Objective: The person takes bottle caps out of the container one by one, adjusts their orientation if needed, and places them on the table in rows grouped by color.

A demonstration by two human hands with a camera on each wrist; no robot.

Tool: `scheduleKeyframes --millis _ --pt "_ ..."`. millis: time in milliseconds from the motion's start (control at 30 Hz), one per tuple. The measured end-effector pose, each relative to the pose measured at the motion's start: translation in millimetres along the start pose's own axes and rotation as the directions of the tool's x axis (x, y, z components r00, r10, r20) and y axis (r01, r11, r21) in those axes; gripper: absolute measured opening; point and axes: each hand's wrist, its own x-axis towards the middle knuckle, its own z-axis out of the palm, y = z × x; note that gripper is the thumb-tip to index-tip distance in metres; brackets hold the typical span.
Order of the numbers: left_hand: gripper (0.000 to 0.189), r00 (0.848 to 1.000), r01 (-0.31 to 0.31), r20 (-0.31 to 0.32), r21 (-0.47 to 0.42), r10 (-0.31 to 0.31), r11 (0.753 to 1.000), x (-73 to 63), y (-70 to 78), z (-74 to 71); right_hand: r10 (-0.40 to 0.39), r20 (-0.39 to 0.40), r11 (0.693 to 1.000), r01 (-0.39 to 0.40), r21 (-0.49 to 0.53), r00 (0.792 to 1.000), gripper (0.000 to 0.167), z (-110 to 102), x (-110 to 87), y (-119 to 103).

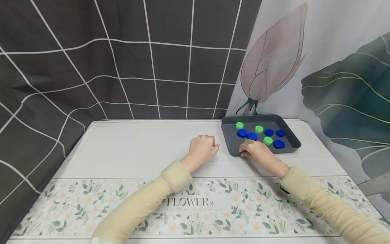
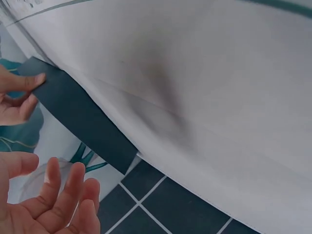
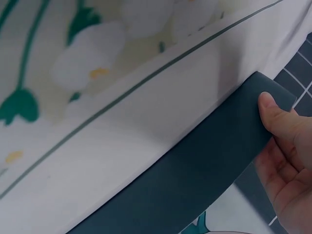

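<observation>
A dark grey tray [image 1: 253, 119] stands at the back right of the table, with several blue caps [image 1: 278, 144] and several green caps [image 1: 267, 141] scattered in it. My right hand [image 1: 258, 154] grips the tray's near wall towards its left end. In the right wrist view the thumb [image 3: 275, 114] presses the outer wall [image 3: 195, 156], while the other fingers go over the rim. One green cap is partly covered by this hand. Left of the tray, my left hand [image 1: 201, 150] hovers over the white cloth, fingers loosely bent and holding nothing.
A white tablecloth [image 1: 146, 149] covers the table, with a floral band [image 1: 122, 206] along the near side. Behind it hang a dark grid-patterned curtain [image 1: 170, 61] and, at right, a pale curtain with a large flower print [image 1: 274, 61], close behind the tray.
</observation>
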Motion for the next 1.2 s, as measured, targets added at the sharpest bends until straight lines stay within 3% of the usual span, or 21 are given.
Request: scheduleKeyframes --millis 533,867,1200 --pt "0.034 0.99 0.127 0.058 -0.019 -0.125 0.992 23.5 -3.3 15.0 0.004 0.032 0.999 -0.005 0.038 0.999 0.011 3.4 11.7 -13.8" --pt "0.041 0.961 0.24 0.14 -0.002 -0.237 0.971 41.1 -5.8 23.4 0.008 0.051 0.998 -0.011 0.055 0.999 0.01 6.5 18.1 -20.6" --pt "0.04 0.926 0.299 0.243 -0.01 -0.288 0.954 48.6 -2.9 29.3 -0.027 0.007 0.999 0.027 0.043 1.0 0.012 10.4 20.2 -22.3"
